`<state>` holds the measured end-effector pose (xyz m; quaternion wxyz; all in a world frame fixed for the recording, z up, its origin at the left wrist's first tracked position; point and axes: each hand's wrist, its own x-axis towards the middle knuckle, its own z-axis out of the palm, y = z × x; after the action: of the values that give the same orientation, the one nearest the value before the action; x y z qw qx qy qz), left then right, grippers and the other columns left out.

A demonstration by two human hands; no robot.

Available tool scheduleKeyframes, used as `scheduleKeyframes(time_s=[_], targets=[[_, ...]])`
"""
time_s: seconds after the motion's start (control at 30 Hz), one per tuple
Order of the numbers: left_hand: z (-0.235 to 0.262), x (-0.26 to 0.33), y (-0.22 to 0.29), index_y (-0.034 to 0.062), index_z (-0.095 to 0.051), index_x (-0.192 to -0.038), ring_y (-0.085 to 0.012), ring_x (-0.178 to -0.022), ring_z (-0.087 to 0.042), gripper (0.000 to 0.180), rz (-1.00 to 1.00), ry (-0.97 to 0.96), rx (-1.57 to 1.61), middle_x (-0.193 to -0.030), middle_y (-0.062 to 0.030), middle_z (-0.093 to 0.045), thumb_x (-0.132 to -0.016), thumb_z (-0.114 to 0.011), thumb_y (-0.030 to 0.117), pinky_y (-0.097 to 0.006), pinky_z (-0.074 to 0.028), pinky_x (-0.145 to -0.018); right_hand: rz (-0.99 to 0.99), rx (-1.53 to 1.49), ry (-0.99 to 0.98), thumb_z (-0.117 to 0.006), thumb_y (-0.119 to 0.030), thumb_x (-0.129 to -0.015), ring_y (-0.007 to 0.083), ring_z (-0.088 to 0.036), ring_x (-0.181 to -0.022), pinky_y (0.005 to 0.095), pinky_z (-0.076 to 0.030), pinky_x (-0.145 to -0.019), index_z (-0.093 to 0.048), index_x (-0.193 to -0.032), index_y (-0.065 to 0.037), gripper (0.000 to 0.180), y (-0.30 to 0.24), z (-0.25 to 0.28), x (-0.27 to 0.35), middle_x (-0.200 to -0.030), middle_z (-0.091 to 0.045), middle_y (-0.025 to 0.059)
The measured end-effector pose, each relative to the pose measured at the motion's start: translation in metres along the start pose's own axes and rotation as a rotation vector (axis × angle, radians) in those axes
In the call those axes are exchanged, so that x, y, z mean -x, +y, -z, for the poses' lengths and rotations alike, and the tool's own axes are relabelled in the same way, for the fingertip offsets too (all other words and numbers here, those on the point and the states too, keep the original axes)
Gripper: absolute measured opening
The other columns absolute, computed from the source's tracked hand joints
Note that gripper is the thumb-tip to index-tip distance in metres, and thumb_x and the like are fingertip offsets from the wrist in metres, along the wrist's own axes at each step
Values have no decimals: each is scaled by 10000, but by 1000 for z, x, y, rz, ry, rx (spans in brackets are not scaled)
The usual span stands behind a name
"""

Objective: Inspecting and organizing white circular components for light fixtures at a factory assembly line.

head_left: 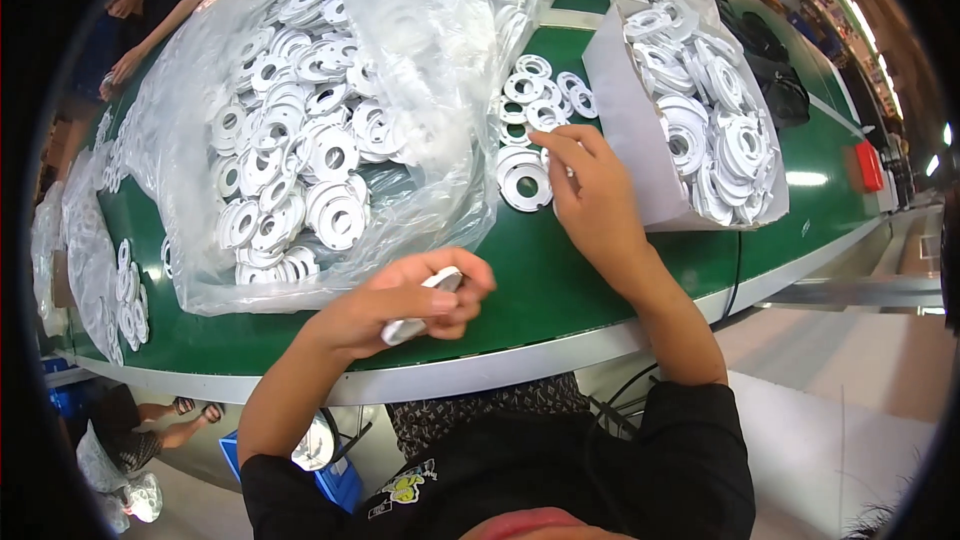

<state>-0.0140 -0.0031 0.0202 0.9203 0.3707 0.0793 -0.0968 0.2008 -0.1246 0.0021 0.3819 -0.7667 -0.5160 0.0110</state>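
Note:
My left hand [425,300] is closed around a white plastic ring [408,328], held tilted on edge above the table's front part, beside a clear plastic bag. To the right, my right hand [595,190] reaches over a small group of loose white rings [523,180] on the green table. Its fingers are bent together at the edge of these rings. A bit of white shows between them, but I cannot make out what it belongs to. Many more white rings [285,140] lie heaped in the open plastic bag [440,120] to the left of the loose group.
An open white box [630,130] full of the same rings stands right of my right hand. A red object [868,167] sits at the table's [820,180] right edge. More bagged rings [130,295] lie far left. Another person's hand [125,65] is at upper left.

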Motion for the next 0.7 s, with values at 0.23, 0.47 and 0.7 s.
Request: scheduleKeyframes(time_s=[0.23, 0.47, 0.7], targets=[[4, 0, -4, 1, -391, -1311, -242, -993, -604, 441, 150, -73, 27, -1123, -159, -573, -951, -350, 252, -361, -564, -738, 226, 217, 22, -537, 0, -799, 380, -544, -1033, 425, -417, -919, -591, -1079, 50, 289, 18, -33, -26, -1083, -590, 222], [16, -15, -33, -9, -431, -1188, -271, -818, -667, 314, -85, 108, -110, -1040, -180, -598, -916, -423, 147, -383, -584, -619, 290, 338, 221, -496, -62, -927, 271, -603, -861, 329, -460, -782, -608, -1097, 48, 231, -10, -4, -15, -967, -646, 157], [7, -19, -39, 43, -476, -1132, -231, -780, -654, 387, -173, 223, 76, -922, -119, -595, -984, -336, 372, -354, -569, -554, -180, -519, -152, -546, -28, -874, 144, -557, -769, 239, -433, -703, -612, -960, 50, 134, -66, -11, 24, -866, -609, 80]])
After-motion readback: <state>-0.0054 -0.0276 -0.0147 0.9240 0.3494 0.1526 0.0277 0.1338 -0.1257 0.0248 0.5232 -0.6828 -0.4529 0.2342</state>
